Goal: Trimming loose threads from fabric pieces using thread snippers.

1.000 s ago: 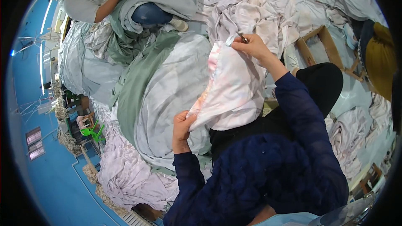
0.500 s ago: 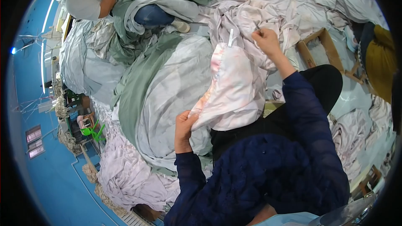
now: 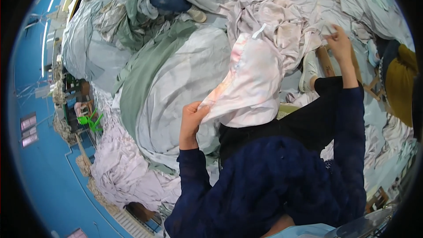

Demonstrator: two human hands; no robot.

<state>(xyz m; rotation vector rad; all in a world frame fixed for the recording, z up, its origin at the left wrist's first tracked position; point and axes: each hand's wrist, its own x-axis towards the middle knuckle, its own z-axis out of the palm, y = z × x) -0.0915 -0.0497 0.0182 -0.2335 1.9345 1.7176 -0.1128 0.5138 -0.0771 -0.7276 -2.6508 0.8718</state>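
Note:
My left hand pinches the near left corner of a pale fabric piece with soft pink and orange patterning. It spreads over my lap, and a small white strip stands out from its far edge. Further right, my right hand is raised with thumb and fingers closed together, above the edge of a cardboard box. What its fingertips hold cannot be made out against the pale cloth behind. Beyond the patterned piece lies bunched pinkish fabric.
Large heaps of white-grey cloth and green cloth lie to my left. A person sits at the far left among fabric. A cardboard box and mustard cloth are at right, with a green stool far left.
My right hand has moved right, away from the patterned fabric to beside the box. My left hand keeps its hold on the corner. The view has shifted slightly.

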